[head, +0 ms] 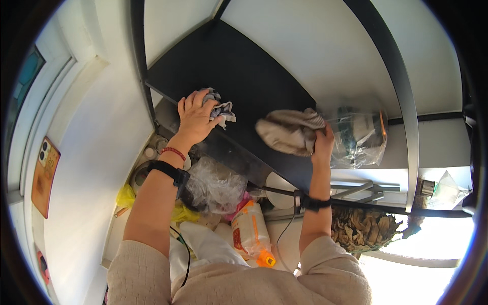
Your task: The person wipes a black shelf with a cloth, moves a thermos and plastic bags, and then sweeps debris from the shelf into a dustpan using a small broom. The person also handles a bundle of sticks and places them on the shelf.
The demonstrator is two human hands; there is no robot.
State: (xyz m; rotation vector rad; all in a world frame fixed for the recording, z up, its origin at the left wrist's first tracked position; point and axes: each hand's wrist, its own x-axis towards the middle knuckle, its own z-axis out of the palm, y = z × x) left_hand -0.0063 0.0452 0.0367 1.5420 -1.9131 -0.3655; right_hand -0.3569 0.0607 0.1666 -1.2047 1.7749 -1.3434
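Observation:
My left hand (197, 116) rests over a crumpled black-and-white cloth (224, 111), pressing it near the front edge of a black shelf board (244, 76). Its fingers are spread, with the cloth bunched under the palm and thumb. On the right, my right hand (323, 143) grips a beige fabric item (288, 131) with a striped part. Motion blurs that item, so I cannot tell exactly what it is. It is held over the right part of the board, beside a clear plastic bag (360, 133) with dark green and white contents.
Below the board lie a crumpled clear plastic bag (217, 183), a white plastic jug with an orange cap (249, 228) and a yellow bag (126, 196). A black metal upright (396, 76) curves past on the right, above dried leaves (366, 228). A phone (45, 177) is at the left.

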